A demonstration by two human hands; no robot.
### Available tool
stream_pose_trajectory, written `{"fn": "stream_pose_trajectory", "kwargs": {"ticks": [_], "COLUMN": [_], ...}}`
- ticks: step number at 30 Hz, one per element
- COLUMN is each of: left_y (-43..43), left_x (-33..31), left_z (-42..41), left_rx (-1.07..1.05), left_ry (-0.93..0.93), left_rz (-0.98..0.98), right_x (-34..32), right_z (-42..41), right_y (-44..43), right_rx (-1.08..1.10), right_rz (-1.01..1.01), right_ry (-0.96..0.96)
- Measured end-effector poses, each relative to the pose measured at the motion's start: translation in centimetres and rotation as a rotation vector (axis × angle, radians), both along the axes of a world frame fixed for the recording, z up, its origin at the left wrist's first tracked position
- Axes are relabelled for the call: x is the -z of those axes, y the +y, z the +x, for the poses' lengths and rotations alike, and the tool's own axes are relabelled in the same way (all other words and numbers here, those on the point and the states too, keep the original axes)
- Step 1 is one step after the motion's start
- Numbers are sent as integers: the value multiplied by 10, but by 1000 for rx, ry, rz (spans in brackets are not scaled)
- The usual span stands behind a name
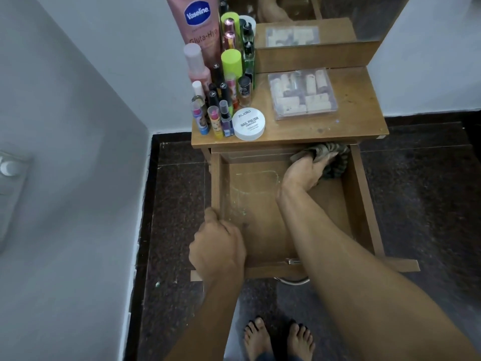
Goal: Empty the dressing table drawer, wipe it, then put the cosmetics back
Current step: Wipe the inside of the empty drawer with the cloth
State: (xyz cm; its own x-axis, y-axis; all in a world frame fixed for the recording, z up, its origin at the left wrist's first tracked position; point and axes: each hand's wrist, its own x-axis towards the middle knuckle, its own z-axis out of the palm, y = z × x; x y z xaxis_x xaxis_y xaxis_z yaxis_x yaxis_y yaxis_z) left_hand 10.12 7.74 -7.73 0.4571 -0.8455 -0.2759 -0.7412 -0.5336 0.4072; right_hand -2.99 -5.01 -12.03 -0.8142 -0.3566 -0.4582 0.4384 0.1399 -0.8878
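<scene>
The wooden drawer (364, 194) is pulled out below the dressing table top (359, 105) and holds no cosmetics; pale smears mark its floor at the left. My right hand (304, 173) grips a dark striped cloth (333, 157) at the drawer's back right corner. My left hand (218, 246) grips the drawer's left wall near its front. On the table top stand a pink Vaseline tube (195, 19), several small bottles and lip balms (216, 110), a white nail polish remover tub (248, 123) and a clear plastic box (302, 93).
A mirror (338, 11) rises behind the table. A grey wall stands close on the left, with a switch plate (10, 175). The floor is dark stone. My bare feet (278, 337) are just in front of the drawer's metal handle (294, 281).
</scene>
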Motion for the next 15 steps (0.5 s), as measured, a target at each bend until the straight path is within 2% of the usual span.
{"fn": "stream_pose_trajectory", "kwargs": {"ticks": [7,15], "left_y": [0,-1], "left_x": [-5,3], "left_z": [0,4], "left_rx": [-48,-16], "left_ry": [32,51], "left_rz": [43,13], "right_x": [-1,-9], "right_z": [38,95], "right_y": [6,19], "right_rx": [-172,-460], "right_rz": [53,34], "right_ry": [40,-52]}}
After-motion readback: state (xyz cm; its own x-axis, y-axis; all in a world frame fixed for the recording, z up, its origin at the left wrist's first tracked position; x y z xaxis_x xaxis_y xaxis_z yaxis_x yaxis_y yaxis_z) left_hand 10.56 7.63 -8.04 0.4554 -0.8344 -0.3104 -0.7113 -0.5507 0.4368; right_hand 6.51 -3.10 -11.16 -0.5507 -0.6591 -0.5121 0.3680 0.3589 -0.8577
